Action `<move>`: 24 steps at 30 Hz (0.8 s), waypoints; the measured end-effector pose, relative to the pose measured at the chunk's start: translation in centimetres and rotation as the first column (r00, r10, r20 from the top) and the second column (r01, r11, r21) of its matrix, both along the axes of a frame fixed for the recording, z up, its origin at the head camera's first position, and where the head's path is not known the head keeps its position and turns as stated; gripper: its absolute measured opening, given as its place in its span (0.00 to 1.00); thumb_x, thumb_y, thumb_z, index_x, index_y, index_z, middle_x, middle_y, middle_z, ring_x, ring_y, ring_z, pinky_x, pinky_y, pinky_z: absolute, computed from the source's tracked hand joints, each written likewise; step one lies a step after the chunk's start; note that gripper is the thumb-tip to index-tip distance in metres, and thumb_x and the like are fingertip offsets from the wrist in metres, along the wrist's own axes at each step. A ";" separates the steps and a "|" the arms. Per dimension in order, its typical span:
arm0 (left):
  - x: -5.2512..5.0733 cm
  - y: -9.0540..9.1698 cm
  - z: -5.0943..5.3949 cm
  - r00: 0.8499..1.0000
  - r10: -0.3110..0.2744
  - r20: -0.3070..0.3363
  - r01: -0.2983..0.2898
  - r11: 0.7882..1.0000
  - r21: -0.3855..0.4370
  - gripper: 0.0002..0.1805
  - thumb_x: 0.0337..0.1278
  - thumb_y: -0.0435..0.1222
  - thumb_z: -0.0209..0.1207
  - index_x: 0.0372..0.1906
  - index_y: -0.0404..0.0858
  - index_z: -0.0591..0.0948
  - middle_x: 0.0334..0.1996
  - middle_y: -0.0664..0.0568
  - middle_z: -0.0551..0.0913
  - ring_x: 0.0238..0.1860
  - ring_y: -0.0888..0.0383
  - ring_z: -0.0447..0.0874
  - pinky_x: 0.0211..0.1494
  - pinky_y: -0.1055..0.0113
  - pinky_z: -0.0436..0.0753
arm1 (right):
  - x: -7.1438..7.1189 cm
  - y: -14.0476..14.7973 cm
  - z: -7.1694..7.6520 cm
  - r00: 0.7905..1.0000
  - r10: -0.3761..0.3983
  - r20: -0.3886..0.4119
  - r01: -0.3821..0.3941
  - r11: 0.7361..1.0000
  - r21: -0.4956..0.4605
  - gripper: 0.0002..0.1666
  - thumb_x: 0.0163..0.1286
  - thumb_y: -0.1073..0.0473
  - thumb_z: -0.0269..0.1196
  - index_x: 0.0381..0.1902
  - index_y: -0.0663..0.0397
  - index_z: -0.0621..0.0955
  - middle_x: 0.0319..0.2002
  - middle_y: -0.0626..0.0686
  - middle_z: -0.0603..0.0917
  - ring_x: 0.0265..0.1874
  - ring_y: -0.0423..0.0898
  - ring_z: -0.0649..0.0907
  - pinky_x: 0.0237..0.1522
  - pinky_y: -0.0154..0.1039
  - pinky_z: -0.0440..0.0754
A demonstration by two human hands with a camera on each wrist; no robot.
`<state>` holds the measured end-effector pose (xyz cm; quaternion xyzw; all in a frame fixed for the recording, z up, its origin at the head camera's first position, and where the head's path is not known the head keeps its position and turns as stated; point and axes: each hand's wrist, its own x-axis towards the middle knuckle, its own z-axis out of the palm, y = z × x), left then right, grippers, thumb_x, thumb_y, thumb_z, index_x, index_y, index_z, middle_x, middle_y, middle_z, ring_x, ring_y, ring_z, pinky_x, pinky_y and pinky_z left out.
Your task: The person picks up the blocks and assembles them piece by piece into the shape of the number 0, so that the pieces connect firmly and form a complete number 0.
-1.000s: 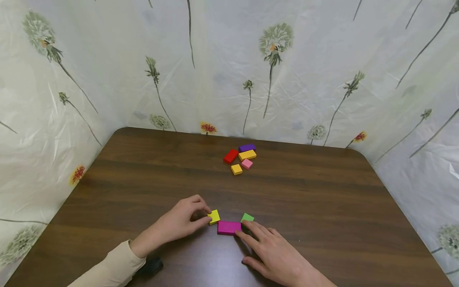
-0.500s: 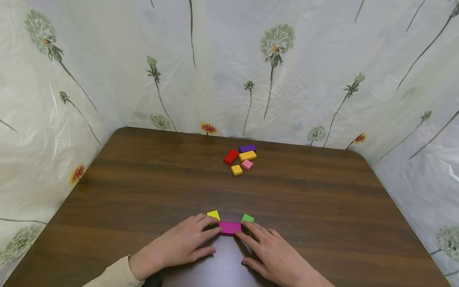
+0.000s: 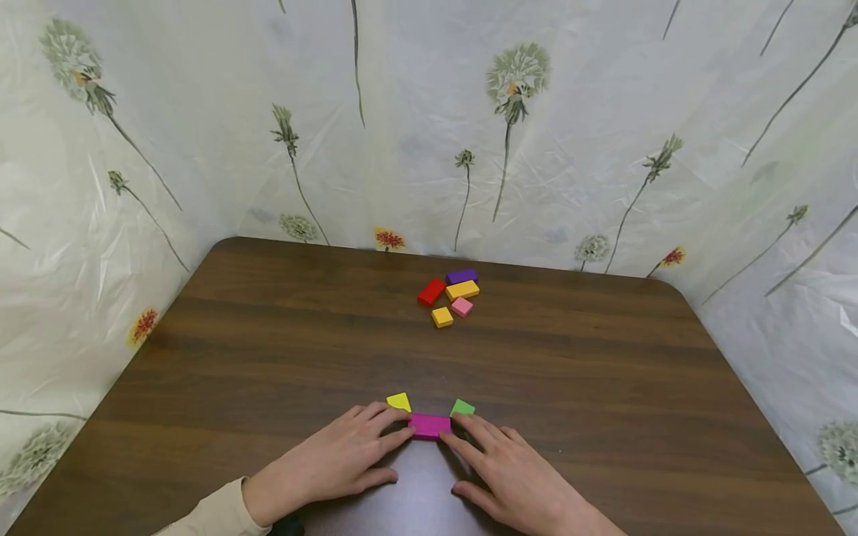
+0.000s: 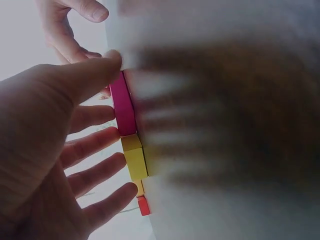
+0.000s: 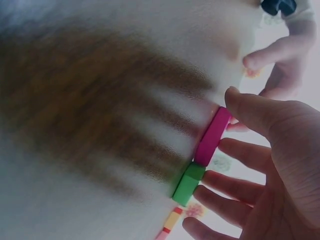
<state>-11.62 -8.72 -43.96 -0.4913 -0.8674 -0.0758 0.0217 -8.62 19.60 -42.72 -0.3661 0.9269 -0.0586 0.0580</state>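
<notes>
A magenta block (image 3: 430, 426) lies flat near the front of the table, between both hands. My left hand (image 3: 335, 454) touches its left end with spread, fairly straight fingers. Behind that end sits a yellow block (image 3: 398, 402), partly covered by the left fingertips in the head view. At the other end my right hand (image 3: 506, 476) rests its fingertips, the thumb held apart. A green block (image 3: 462, 407) stands turned at an angle by the magenta block's back right corner. The left wrist view shows the yellow block (image 4: 134, 157) beside the magenta one (image 4: 124, 105).
Farther back on the dark wooden table (image 3: 302, 335) lies a group of blocks: red (image 3: 432, 292), purple (image 3: 462, 276), long orange (image 3: 462, 290), pink (image 3: 462, 307) and small orange (image 3: 442, 317). A flower-printed curtain (image 3: 415, 149) surrounds the table's back and sides.
My left hand has let go of the yellow block and come nearer and to the right, onto the magenta block's left end. The right hand has stayed in place.
</notes>
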 end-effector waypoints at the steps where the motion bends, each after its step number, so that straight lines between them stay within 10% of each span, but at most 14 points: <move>1: 0.0 0.0 0.0 1.000 0.000 0.000 0.000 1.000 0.003 0.32 0.62 0.54 0.60 0.66 0.41 0.75 0.63 0.49 0.71 0.62 0.52 0.69 0.59 0.55 0.74 | 0.0 0.0 0.0 1.000 0.000 -0.003 0.000 1.000 -0.001 0.37 0.71 0.34 0.55 0.70 0.45 0.70 0.69 0.53 0.66 0.64 0.51 0.71 0.54 0.56 0.75; 24: -0.1 0.0 -0.3 1.000 0.000 0.010 -0.001 0.999 0.037 0.34 0.59 0.55 0.63 0.65 0.41 0.76 0.63 0.50 0.72 0.61 0.52 0.69 0.56 0.55 0.76 | -0.6 0.2 1.2 0.998 -0.039 -0.041 0.038 0.999 -0.024 0.34 0.70 0.36 0.57 0.69 0.42 0.72 0.68 0.52 0.69 0.64 0.51 0.71 0.55 0.55 0.74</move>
